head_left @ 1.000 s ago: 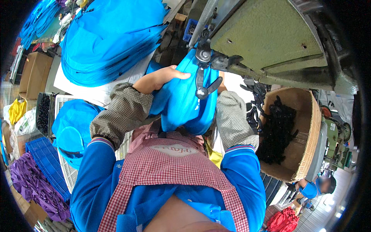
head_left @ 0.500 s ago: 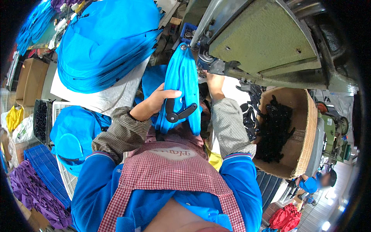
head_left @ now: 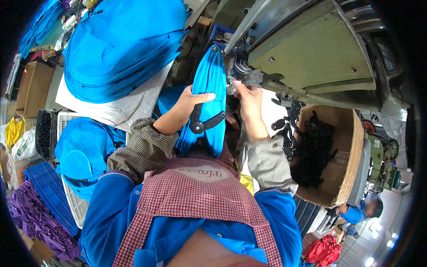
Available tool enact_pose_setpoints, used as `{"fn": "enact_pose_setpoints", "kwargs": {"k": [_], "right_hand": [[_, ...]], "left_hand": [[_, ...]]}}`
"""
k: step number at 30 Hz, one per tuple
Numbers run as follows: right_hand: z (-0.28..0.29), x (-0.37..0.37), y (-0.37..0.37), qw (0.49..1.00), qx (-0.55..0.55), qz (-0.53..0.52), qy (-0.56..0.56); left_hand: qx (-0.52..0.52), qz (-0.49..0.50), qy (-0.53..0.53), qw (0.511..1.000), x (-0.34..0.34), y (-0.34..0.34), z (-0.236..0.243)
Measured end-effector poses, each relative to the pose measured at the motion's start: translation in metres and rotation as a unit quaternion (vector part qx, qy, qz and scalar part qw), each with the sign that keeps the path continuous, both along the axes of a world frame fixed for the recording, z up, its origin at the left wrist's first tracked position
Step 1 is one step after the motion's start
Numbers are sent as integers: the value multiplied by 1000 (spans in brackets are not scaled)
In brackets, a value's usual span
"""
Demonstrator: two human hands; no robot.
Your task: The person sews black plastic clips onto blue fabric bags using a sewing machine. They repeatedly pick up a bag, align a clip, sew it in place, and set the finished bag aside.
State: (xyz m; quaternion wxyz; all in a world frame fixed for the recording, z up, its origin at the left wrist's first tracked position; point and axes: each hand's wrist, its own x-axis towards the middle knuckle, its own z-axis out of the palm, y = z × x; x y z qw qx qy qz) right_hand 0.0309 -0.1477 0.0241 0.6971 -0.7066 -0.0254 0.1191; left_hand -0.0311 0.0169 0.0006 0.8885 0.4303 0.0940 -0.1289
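My left hand [head_left: 187, 107] grips a folded blue fabric piece [head_left: 210, 71], thumb across its front, standing upright left of the machine. A black two-armed strap fitting [head_left: 198, 124] hangs on it below my thumb, and a metal stud [head_left: 215, 49] shows at its top. My right hand [head_left: 249, 102] is right of the fabric, fingertips closed at small shiny parts under the green metal machine [head_left: 307, 49]; what they hold I cannot make out.
Blue fabric stack [head_left: 120, 49] upper left; white basket [head_left: 64, 133] of blue bags left; blue bin [head_left: 222, 31] behind; loose black fittings [head_left: 291, 115] and cardboard box [head_left: 351, 155] of black pieces right; co-worker [head_left: 356, 212] lower right.
The blue fabric has moved left, out from under the machine's fittings, and now stands narrower. My right hand has come out from behind it to the small parts beside the machine.
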Motion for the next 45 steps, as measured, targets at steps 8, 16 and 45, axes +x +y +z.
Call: {"fn": "enact_pose_setpoints", "kwargs": {"k": [8,16,45], "right_hand": [[-24,-61,-25,983,134,105,75],[-17,-59,-9,999,33,5,-28],[4,-39,1,996,-90,4,-2]], "left_hand": [[14,11,-34,999,21,-1,8],[51,-46,-24,997,49,-4,1],[24,139,18,990,38,-26,-12]]}}
